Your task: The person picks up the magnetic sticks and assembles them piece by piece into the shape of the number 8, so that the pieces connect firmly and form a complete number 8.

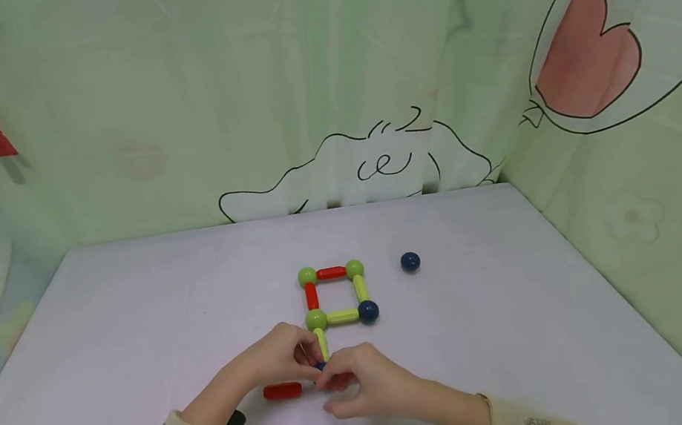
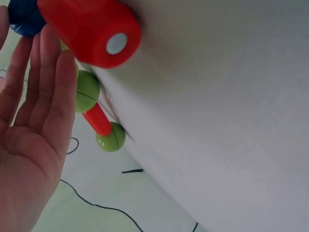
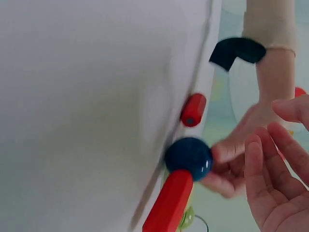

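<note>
My left hand [image 1: 286, 355] pinches a dark blue ball [image 3: 188, 158] between thumb and fingers at the lower end of a yellow-green magnetic stick [image 1: 322, 345]. A red magnetic stick [image 3: 170, 200] meets that ball and points to the right in the head view. Partly covering this stick in the head view is my right hand [image 1: 372, 382], its fingers loosely bent and the thumb apart. In the right wrist view, the right fingers [image 3: 256, 174] stand clear of ball and stick. Another red stick [image 1: 283, 391] lies on the table just left of the blue ball.
Beyond the hands lies a square of red and yellow-green sticks with green balls [image 1: 307, 276] and one blue corner ball [image 1: 367, 312]. A separate blue ball [image 1: 410, 262] sits to its right. The white table [image 1: 128, 316] meets a printed curtain [image 1: 163, 122] behind.
</note>
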`<state>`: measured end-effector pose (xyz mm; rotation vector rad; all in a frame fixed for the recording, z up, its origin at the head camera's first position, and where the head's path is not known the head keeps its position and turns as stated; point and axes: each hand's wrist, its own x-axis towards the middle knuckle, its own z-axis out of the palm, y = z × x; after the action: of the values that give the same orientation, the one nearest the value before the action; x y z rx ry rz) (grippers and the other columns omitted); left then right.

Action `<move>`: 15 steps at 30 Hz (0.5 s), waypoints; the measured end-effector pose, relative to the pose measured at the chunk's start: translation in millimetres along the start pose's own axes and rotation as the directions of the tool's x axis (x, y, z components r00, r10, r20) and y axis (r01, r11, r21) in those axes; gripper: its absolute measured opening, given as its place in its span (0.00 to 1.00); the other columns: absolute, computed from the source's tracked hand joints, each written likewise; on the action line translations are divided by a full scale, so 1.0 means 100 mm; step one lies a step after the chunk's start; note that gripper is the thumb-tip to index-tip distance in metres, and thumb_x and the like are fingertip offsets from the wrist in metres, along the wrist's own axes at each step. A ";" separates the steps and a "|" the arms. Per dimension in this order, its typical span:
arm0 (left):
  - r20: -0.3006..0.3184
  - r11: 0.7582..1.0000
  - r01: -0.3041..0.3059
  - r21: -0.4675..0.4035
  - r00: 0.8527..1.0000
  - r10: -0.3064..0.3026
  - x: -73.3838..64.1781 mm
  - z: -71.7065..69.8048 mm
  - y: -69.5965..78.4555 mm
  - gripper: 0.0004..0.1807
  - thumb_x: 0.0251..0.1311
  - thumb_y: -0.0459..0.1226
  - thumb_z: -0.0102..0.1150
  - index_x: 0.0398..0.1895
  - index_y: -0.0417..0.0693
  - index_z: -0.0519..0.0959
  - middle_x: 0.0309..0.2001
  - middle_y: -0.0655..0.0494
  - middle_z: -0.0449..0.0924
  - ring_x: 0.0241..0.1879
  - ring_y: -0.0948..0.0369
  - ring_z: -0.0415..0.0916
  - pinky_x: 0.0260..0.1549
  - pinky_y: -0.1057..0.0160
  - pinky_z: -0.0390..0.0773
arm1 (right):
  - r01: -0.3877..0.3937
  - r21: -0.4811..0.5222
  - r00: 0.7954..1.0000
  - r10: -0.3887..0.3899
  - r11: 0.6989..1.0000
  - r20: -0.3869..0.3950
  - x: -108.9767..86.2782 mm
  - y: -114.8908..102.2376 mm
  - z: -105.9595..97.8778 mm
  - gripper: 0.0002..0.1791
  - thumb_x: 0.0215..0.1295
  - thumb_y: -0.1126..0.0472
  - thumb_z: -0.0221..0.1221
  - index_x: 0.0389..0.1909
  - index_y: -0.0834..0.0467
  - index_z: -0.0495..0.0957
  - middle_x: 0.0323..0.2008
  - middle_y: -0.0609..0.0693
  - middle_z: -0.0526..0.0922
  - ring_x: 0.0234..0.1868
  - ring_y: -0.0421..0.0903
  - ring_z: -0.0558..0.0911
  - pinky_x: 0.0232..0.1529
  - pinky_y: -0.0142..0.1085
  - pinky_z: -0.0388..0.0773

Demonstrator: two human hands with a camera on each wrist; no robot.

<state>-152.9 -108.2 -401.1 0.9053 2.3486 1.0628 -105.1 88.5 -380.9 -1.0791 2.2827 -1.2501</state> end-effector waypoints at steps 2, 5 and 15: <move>0.006 1.000 0.001 -0.001 1.000 -0.001 0.01 -0.01 -0.01 0.06 0.46 0.32 0.68 0.25 0.47 0.78 0.24 0.64 0.76 0.25 0.69 0.74 0.28 0.71 0.76 | 0.024 -0.004 0.999 -0.024 1.000 0.028 0.01 -0.04 0.06 0.09 0.52 0.69 0.64 0.36 0.64 0.80 0.34 0.53 0.82 0.32 0.37 0.78 0.36 0.25 0.75; 0.019 1.000 0.016 -0.015 1.000 -0.016 0.02 -0.03 -0.01 0.06 0.46 0.32 0.68 0.24 0.48 0.79 0.24 0.64 0.76 0.25 0.69 0.74 0.28 0.70 0.76 | 0.035 -0.034 0.998 -0.033 0.999 0.059 0.05 -0.10 0.15 0.11 0.53 0.69 0.63 0.39 0.64 0.80 0.35 0.51 0.82 0.31 0.34 0.78 0.35 0.23 0.74; 0.076 0.997 0.056 -0.050 0.996 -0.053 0.09 -0.10 -0.05 0.04 0.47 0.33 0.68 0.24 0.47 0.81 0.25 0.63 0.78 0.27 0.65 0.76 0.30 0.69 0.76 | 0.008 -0.280 0.993 0.024 0.960 0.114 0.20 -0.18 0.35 0.21 0.56 0.62 0.63 0.52 0.61 0.76 0.48 0.47 0.79 0.26 0.28 0.71 0.31 0.18 0.69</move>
<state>-167.1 -109.2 -399.5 0.8425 2.2615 1.0449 -89.2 47.5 -384.7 -1.1997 2.4198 -0.8515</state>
